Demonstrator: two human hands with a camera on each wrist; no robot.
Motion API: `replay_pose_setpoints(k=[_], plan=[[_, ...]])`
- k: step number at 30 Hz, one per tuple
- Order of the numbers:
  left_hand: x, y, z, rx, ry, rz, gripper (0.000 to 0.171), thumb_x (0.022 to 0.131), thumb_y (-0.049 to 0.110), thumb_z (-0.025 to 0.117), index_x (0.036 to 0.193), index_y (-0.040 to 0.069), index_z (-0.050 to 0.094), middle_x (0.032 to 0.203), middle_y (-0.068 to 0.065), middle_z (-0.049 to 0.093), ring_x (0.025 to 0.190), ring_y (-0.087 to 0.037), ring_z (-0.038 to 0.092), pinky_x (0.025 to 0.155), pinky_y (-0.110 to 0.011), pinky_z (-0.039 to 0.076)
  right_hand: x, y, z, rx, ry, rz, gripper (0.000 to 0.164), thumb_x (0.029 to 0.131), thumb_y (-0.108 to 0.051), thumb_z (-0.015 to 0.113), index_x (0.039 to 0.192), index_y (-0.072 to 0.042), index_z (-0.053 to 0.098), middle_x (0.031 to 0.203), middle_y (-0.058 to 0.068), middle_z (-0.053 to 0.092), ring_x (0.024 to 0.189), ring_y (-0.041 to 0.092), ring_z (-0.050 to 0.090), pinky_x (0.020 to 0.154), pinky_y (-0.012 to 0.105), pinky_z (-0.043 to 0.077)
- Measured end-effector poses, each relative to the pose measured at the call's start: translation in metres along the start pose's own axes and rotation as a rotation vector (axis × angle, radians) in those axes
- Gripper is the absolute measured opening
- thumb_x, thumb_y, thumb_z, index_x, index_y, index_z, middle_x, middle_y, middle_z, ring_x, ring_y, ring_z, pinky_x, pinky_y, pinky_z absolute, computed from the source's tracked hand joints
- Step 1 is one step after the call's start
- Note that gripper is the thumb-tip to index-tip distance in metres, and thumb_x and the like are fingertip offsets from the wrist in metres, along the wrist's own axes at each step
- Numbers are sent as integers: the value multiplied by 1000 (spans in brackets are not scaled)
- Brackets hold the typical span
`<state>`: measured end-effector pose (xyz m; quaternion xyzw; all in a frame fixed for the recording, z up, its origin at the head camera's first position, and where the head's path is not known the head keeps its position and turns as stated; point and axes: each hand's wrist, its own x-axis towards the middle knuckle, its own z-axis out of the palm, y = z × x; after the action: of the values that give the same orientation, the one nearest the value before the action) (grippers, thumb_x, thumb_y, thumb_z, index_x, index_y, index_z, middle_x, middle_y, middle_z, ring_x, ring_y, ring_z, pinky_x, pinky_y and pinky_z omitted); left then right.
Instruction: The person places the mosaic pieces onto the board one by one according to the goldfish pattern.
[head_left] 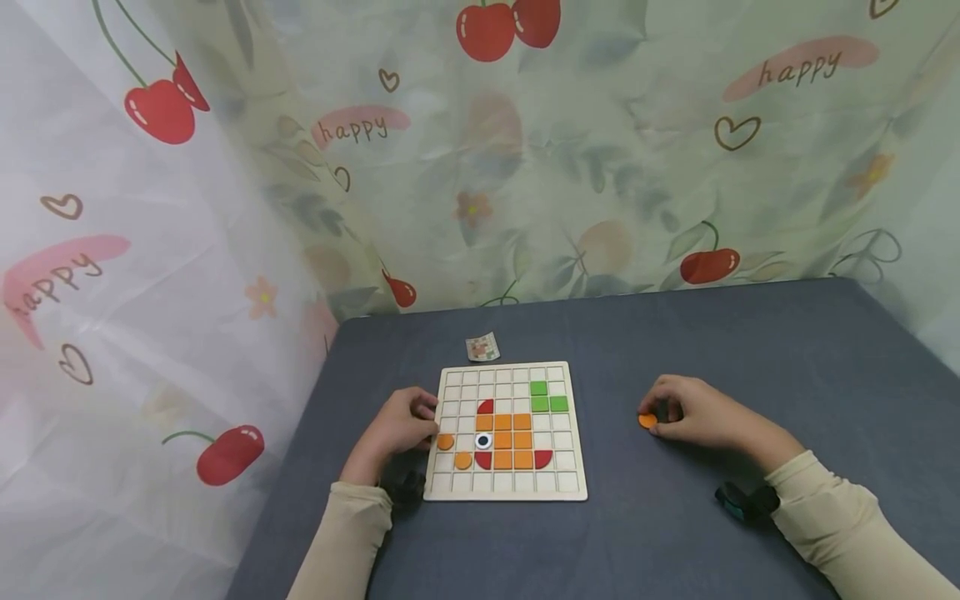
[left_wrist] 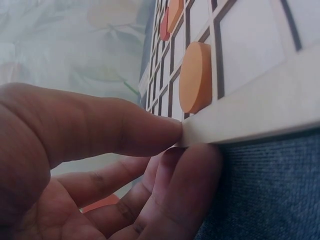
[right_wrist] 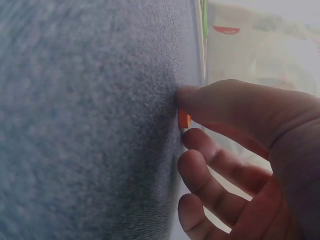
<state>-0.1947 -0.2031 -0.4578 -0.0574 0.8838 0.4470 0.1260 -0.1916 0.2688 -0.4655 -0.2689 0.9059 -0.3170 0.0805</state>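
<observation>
A square wooden grid board (head_left: 506, 493) lies flat on the table. At its left edge my left hand (head_left: 401, 423) pinches the rim between thumb (left_wrist: 150, 131) and a finger, close to an orange round piece (left_wrist: 195, 77). On the board sit several orange squares (head_left: 503, 440), red quarter-round pieces (head_left: 543, 459), an eye piece (head_left: 483, 441), green squares (head_left: 539, 403) and a second orange round piece (head_left: 463, 460). Well to the right of the board, my right hand (head_left: 693, 410) holds a small orange piece (right_wrist: 184, 119) between thumb and index finger at the tabletop; its other fingers are loosely bent.
Behind the board a small printed card (head_left: 482, 347) lies on the dark grey tablecloth (head_left: 645, 533). A patterned curtain (head_left: 570, 192) encloses the table at the back and sides. Each wrist carries a black strapped device (head_left: 746, 502).
</observation>
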Motion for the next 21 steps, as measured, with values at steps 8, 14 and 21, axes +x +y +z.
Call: replay_pose_setpoints(k=[8, 14, 21], plan=[[-1, 0, 0, -1, 0, -5, 37, 87, -1, 74, 124, 0, 67, 103, -15, 65, 83, -25, 67, 65, -36, 65, 0, -4, 0, -10, 9, -20, 16, 92, -11, 81, 107, -15, 78, 102, -2, 70, 71, 2, 53, 63, 23, 50], [-2, 1, 0, 4, 0, -2, 37, 88, -1, 74, 124, 0, 67, 102, -15, 65, 83, -24, 68, 65, -36, 65, 0, -1, 2, 0, 0, -28, 18, 92, -11, 80, 109, -14, 78, 102, -3, 70, 71, 2, 53, 63, 23, 50], [0, 0, 0, 2, -1, -4, 37, 87, -1, 73, 124, 0, 67, 103, -15, 65, 83, -24, 68, 65, -36, 65, 2, -5, 1, -14, 12, -47, 15, 93, -14, 81, 108, -17, 78, 102, -4, 70, 73, 2, 53, 64, 23, 50]])
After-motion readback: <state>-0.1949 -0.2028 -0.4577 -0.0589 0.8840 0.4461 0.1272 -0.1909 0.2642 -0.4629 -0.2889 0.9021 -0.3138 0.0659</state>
